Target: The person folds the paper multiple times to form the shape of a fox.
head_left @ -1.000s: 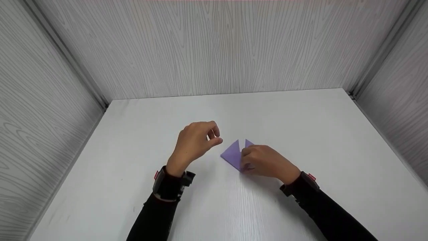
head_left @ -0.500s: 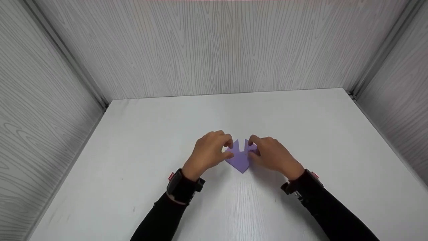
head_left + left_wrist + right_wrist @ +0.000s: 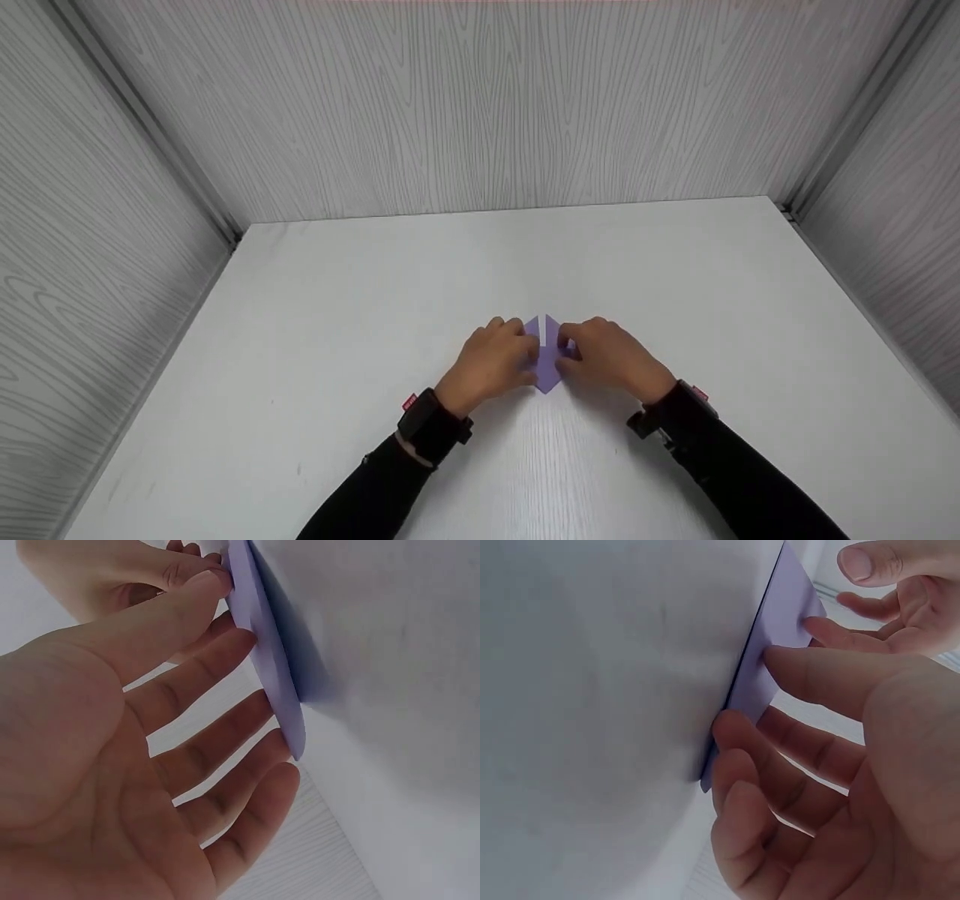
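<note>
A small piece of folded purple paper (image 3: 547,367) lies near the middle of the table, with two upright points at its far end and one point toward me. At its left side, my left hand (image 3: 491,360) touches the paper with loosely bent, spread fingertips. On the opposite side my right hand (image 3: 611,352) holds the paper's edge between thumb and bent fingers. The right wrist view has the right thumb (image 3: 787,667) resting on the paper's face. In the left wrist view, the left fingertips (image 3: 244,641) meet the paper along its near edge. Both side corners are covered by the hands.
The white table (image 3: 337,300) ends at a grey wood-grain back panel (image 3: 480,105). Similar side panels stand at the left (image 3: 90,262) and right (image 3: 892,210). A black band (image 3: 435,427) wraps the left wrist, and another band (image 3: 679,412) the right.
My left hand has come right and down onto the paper's left side. The right hand has loosened, then closed in at the right side. The gap between the paper's two points has narrowed.
</note>
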A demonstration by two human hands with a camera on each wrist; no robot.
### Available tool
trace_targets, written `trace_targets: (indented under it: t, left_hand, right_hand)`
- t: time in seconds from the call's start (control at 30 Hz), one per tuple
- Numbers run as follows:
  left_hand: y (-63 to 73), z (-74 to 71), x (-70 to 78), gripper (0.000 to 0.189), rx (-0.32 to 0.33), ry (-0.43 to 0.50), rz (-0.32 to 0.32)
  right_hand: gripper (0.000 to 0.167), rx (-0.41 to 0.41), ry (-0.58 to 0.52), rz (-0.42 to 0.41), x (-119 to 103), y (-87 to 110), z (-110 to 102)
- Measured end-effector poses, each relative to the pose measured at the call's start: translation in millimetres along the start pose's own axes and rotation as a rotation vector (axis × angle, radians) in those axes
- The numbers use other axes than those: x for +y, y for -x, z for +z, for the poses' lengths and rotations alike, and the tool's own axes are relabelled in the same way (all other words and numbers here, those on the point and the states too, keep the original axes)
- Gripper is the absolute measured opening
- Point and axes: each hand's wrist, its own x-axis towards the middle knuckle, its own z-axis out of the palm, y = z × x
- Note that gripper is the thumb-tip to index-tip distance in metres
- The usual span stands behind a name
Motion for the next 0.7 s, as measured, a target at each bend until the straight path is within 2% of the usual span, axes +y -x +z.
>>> trace_targets:
  t: [0.37, 0.53, 0.7]
  left_hand:
    - [3.3, 11.4, 7.8, 0.031, -0.062, 0.019, -0.039]
    - [4.7, 14.5, 9.2, 0.035, -0.046, -0.001, -0.042]
    - [6.4, 15.7, 9.9, 0.034, -0.010, -0.033, -0.038]
  right_hand:
    - [0.027, -0.119, -0.029, 0.050, -8, 4.2, 1]
    - [0.033, -0.146, -0.021, 0.056, -12, 6.4, 1]
    - [0.029, -0.126, 0.029, 0.002, -18, 7.8, 6]
